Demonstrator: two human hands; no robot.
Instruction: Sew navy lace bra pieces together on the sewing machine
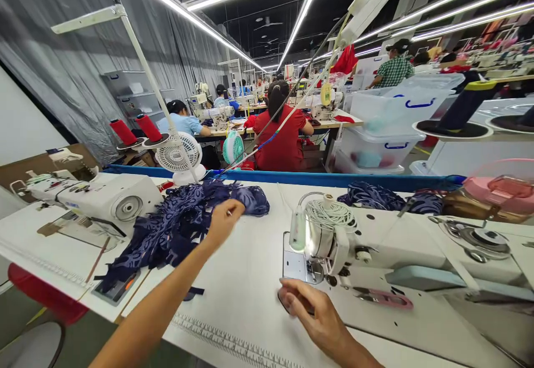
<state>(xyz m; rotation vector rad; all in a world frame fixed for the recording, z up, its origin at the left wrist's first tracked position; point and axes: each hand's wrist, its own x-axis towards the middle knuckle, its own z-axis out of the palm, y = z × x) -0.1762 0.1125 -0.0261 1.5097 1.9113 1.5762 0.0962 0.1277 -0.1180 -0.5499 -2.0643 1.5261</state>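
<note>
My left hand (pixel 225 217) reaches across the table with its fingers curled together. It is beside a rolled bundle of patterned navy fabric (pixel 255 200); whether anything sits in the fingers is hidden. Just left of it spreads a loose heap of navy cut fabric pieces (pixel 169 223). Close to the front of a white sewing machine (pixel 329 234), my right hand (pixel 315 312) has bent fingers over a small dark piece (pixel 285 302), most of it covered by the hand. A narrow navy strip (pixel 194 293) lies on the table between my arms.
A second sewing machine (pixel 108 198) stands left. Pink-handled snips (pixel 387 297) lie on the right machine's bed. A measuring tape (pixel 233 343) runs along the front edge. Behind are a white fan (pixel 179 154), red thread cones (pixel 149 128) and a seated person in red (pixel 279 134).
</note>
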